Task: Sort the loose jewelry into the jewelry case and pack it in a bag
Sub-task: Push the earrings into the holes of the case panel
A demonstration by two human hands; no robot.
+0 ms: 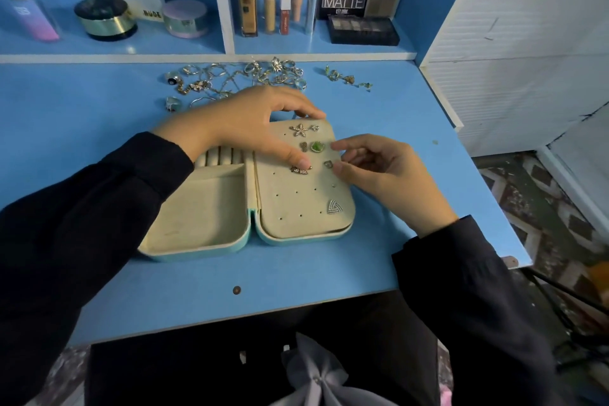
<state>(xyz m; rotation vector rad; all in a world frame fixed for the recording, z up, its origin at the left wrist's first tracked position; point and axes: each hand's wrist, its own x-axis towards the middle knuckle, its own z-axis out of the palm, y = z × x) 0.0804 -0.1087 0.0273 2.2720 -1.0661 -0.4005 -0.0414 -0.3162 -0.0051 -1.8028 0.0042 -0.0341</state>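
Hands at the jewelry case point(197, 208)
Left hand point(250, 122) grips it; earring point(328, 163) at 9 o'clock of right hand point(385, 175) thumb, grip unclear.

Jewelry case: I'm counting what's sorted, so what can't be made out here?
Head view only.
- Ring rolls: partly under the left hand.
- Loose pile behind: too tangled and small to count.
- Small earring: pinched or merely touched by the right hand, unclear.

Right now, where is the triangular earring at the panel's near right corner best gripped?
Probably pinch the triangular earring by its outer edges, from above and the right: it lies flat on the panel, beside its right edge, nothing crowding it.
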